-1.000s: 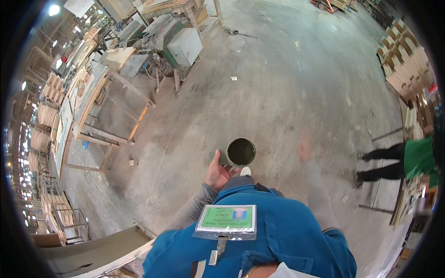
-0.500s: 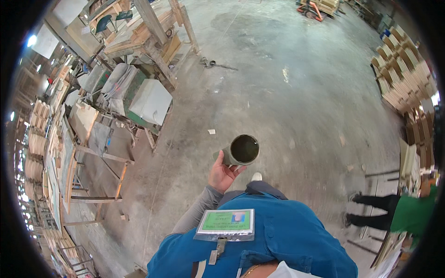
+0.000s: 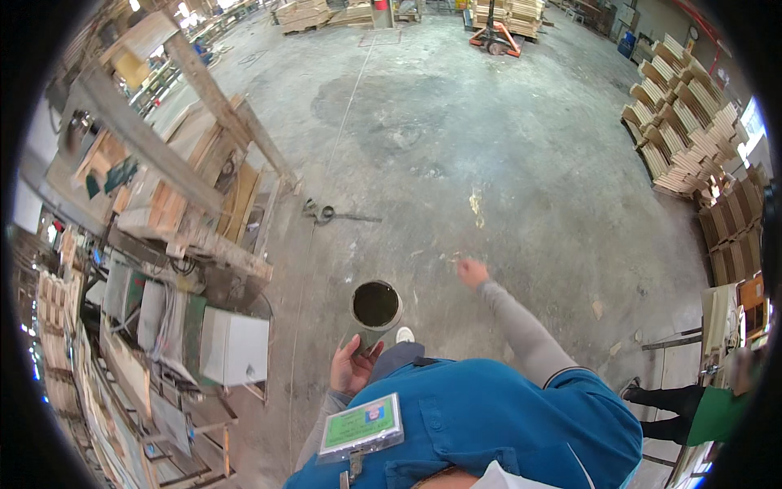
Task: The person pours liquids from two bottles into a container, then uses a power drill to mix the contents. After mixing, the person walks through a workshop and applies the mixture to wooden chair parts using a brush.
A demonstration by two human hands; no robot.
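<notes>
My left hand (image 3: 352,368) is closed round the lower side of an open-topped round cup (image 3: 364,336). Dark liquid (image 3: 376,304) shows inside, below the pale rim. The cup is out in front of my body, over the floor. My right hand (image 3: 471,273) reaches forward on a stretched arm, its fingers curled in and slightly blurred. I see nothing in it, and it touches nothing. A badge with a green card (image 3: 361,429) hangs on my blue shirt.
Wooden frames and a workbench (image 3: 236,204) stand at left, near a machine with a white panel (image 3: 236,346). A metal tool (image 3: 342,216) lies on the concrete floor. Stacked wooden pieces (image 3: 684,122) line the right. An orange pallet jack (image 3: 494,41) is ahead. Another person (image 3: 692,411) stands at lower right.
My right arm has come into view, stretched forward. The cup in my left hand has shifted left and lower in the picture. The surroundings have shifted as I moved forward.
</notes>
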